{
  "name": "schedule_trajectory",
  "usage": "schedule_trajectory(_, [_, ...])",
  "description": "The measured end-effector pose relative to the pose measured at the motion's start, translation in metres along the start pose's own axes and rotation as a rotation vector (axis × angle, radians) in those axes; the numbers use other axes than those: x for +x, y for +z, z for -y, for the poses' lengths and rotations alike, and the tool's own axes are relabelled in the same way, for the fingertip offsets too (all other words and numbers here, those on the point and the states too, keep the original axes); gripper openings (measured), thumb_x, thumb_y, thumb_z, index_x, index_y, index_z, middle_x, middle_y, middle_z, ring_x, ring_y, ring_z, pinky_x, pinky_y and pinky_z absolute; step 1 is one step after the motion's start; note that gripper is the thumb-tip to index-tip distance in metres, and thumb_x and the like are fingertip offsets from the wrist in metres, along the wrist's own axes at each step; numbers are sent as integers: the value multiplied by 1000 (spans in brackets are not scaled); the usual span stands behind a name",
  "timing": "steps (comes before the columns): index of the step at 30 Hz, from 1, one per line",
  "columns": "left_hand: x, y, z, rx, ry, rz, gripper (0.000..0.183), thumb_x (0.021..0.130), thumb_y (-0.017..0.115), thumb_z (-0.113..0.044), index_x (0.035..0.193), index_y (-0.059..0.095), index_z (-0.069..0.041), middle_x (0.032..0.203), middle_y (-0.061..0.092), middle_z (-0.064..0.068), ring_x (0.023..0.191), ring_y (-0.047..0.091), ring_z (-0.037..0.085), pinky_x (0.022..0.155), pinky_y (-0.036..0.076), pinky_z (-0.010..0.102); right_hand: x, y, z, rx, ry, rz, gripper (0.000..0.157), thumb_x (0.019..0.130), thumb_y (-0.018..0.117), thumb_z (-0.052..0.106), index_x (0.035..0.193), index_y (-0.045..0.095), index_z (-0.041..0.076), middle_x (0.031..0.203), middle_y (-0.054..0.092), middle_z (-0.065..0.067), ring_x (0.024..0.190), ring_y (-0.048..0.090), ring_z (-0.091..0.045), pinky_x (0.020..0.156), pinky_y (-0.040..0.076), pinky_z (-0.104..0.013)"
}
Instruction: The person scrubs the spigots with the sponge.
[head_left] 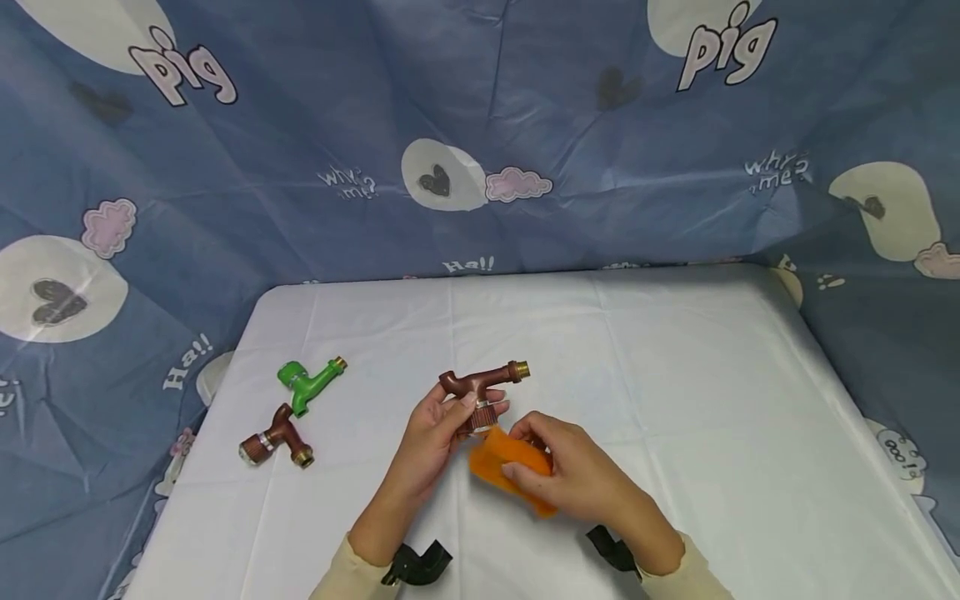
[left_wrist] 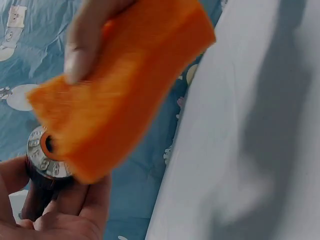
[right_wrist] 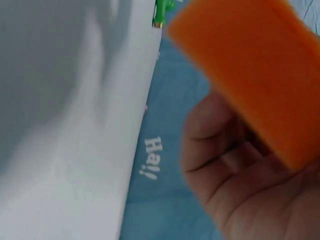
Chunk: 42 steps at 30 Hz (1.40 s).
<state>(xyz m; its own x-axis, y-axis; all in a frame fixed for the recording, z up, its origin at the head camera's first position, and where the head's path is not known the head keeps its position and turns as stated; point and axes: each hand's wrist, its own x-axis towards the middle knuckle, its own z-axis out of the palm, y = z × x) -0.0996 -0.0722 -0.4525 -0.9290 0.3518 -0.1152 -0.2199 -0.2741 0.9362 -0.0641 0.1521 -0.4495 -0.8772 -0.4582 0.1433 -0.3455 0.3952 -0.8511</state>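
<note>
My left hand [head_left: 435, 437] grips a brown tap [head_left: 476, 385] by its ribbed knob, with the brass threaded end pointing right. In the left wrist view the knob's silvery end cap [left_wrist: 47, 159] faces up between thumb and fingers. An orange sponge [head_left: 498, 458] is pinched in my right hand [head_left: 573, 467], thumb on its near face and fingers behind. Its upper corner is right at the tap's knob in the head view, and in the left wrist view it overlaps part of the cap. The sponge [right_wrist: 255, 75] covers some of the right fingers in the right wrist view.
On the left of the white-covered table [head_left: 675, 400] lie a green tap [head_left: 307, 387] and a second brown tap [head_left: 279, 437], close together. Blue printed cloth [head_left: 480, 100] hangs behind and at both sides. Black straps with curved mounts [head_left: 420, 565] sit at both wrists.
</note>
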Motion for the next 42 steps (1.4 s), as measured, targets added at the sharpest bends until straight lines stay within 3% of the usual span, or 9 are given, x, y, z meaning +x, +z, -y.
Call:
schedule_trajectory(4, [0, -3, -2, 61, -4, 73, 34, 110, 56, -19, 136, 50, 3, 123, 72, 20, 114, 72, 28, 101, 54, 36, -1, -2, -2, -184, 51, 6, 19, 94, 79, 27, 106, 67, 18, 96, 62, 13, 77, 55, -5, 68, 51, -26])
schedule_trajectory(9, [2, -5, -3, 147, -17, 105, 32, 108, 59, -15, 135, 51, 2, 122, 73, 22, 114, 72, 28, 100, 54, 36, -2, 4, -4, -294, 99, -102, 19, 92, 79, 22, 105, 68, 15, 97, 60, 11, 76, 53, -6, 67, 48, -25])
schedule_trajectory(16, [4, -1, -4, 241, -33, 29, 34, 105, 64, -16, 134, 54, 0, 122, 73, 20, 116, 70, 27, 93, 55, 30, -4, 6, -10, -199, 92, -278, 16, 98, 75, 21, 111, 68, 12, 101, 62, 9, 81, 57, -7, 71, 54, -27])
schedule_trajectory(21, [6, 0, -3, 283, -40, -3, 35, 105, 65, -18, 133, 56, 0, 118, 75, 19, 105, 73, 25, 93, 55, 31, -9, 4, -12, -63, 36, -379, 16, 102, 71, 16, 115, 65, 11, 103, 62, 5, 80, 60, -9, 66, 57, -28])
schedule_trajectory(25, [9, -1, 3, 303, -63, 0, 34, 105, 66, -17, 129, 56, 5, 117, 74, 23, 103, 74, 28, 92, 57, 30, -9, -6, -11, 56, -29, -488, 19, 101, 69, 6, 119, 62, 7, 105, 64, 0, 83, 64, -14, 64, 59, -29])
schedule_trajectory(28, [13, 0, 7, 331, -66, 21, 33, 106, 64, -18, 128, 57, 5, 117, 74, 22, 103, 74, 29, 88, 58, 29, -8, -14, -12, 61, -73, -556, 24, 99, 69, -1, 121, 62, 2, 109, 66, -2, 88, 65, -18, 69, 60, -28])
schedule_trajectory(34, [40, 2, 12, 391, -55, 22, 30, 104, 66, -22, 123, 66, 1, 109, 73, 24, 90, 72, 34, 76, 59, 31, -14, -25, -17, 66, -2, -609, 23, 99, 70, 1, 121, 64, 1, 110, 68, -3, 91, 66, -19, 73, 60, -26])
schedule_trajectory(38, [70, 3, 18, 449, -74, 39, 28, 102, 71, -24, 118, 71, -1, 103, 73, 23, 81, 70, 36, 74, 60, 34, -21, -30, -21, 95, 73, -622, 22, 100, 71, 4, 120, 65, 3, 109, 68, -3, 91, 66, -19, 72, 61, -27])
schedule_trajectory(42, [102, 7, 23, 489, -37, 31, 27, 100, 74, -24, 117, 71, -4, 104, 74, 16, 80, 72, 32, 77, 61, 40, -27, -33, -24, 108, 87, -629, 21, 101, 70, 5, 121, 66, 3, 109, 69, -4, 91, 65, -20, 71, 61, -27])
